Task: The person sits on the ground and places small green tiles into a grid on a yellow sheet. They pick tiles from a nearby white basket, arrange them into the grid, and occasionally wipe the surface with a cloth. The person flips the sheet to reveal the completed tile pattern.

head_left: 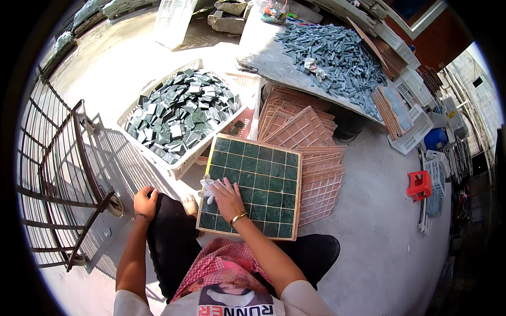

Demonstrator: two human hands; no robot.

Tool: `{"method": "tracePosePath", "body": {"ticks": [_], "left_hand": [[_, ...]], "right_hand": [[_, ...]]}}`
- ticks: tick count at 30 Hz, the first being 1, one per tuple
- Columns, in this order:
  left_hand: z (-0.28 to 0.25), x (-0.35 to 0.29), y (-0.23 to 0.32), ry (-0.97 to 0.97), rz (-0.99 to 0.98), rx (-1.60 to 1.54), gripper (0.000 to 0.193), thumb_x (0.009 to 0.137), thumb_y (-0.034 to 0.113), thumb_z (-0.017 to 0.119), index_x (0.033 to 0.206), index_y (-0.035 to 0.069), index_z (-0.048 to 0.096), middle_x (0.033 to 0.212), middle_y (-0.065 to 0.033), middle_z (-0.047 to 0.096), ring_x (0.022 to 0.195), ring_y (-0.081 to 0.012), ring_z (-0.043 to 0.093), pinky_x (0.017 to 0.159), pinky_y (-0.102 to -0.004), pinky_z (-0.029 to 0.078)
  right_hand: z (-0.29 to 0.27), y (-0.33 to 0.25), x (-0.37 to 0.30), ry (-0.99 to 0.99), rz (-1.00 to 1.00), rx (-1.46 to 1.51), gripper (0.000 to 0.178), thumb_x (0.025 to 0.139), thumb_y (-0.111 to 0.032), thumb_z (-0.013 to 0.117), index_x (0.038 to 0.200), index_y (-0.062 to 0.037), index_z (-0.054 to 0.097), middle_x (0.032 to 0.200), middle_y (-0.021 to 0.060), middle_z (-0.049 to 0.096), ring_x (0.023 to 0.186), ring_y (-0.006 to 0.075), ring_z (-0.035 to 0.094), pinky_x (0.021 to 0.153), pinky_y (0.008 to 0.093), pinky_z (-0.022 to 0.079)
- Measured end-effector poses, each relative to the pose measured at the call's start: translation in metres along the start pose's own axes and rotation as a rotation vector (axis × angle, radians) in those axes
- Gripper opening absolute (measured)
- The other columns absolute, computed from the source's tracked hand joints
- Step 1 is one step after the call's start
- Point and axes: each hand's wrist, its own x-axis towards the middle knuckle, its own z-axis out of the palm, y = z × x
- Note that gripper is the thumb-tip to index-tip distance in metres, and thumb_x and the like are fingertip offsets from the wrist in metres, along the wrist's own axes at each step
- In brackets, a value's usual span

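Over a grey concrete floor (385, 210), a square, beige-rimmed tray (299, 192) holds dark green square tiles (262, 198). Near its left edge, the right hand (226, 201) lies fingers spread, touching crumpled white cloth (208, 190); the left hand's (145, 203) fingers curl, whether grasping I cannot tell.

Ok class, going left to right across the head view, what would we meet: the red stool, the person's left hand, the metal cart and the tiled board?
Metal cart → left hand → tiled board → red stool.
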Motion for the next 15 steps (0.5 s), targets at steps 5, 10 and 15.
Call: {"method": "tracePosePath", "body": {"ticks": [5,10,15], "left_hand": [[0.004,0.003,-0.003,-0.014,-0.056,0.013,0.025,0.077,0.024,0.057,0.083,0.001,0.063,0.074,-0.0168,0.062,0.072,-0.0302,0.06,0.066,-0.0358,0.046],[0.006,-0.002,-0.001,0.016,-0.018,-0.031,0.025,0.076,0.024,0.057,0.083,0.001,0.063,0.077,-0.0173,0.062,0.074,-0.0301,0.061,0.069,-0.0347,0.047],[-0.006,-0.006,-0.006,0.019,-0.059,-0.05,0.021,0.077,0.02,0.057,0.082,0.0,0.062,0.074,-0.0156,0.062,0.071,-0.0259,0.062,0.067,-0.0323,0.046]], "right_hand": [[0.019,-0.015,-0.038,-0.103,-0.266,0.173,0.041,0.078,-0.002,0.047,0.118,-0.0086,0.05,0.131,0.0097,0.042,0.122,0.0285,0.037,0.101,0.0423,0.029],[0.0,-0.014,-0.087,-0.191,-0.398,0.336,0.029,0.075,-0.003,0.051,0.103,-0.0068,0.059,0.121,0.0085,0.052,0.117,0.0262,0.044,0.095,0.0373,0.037],[-0.077,0.058,-0.094,0.154,0.049,0.032,0.027,0.071,0.001,0.053,0.097,-0.0057,0.062,0.103,0.0127,0.058,0.094,0.0304,0.054,0.082,0.0376,0.043]]}}
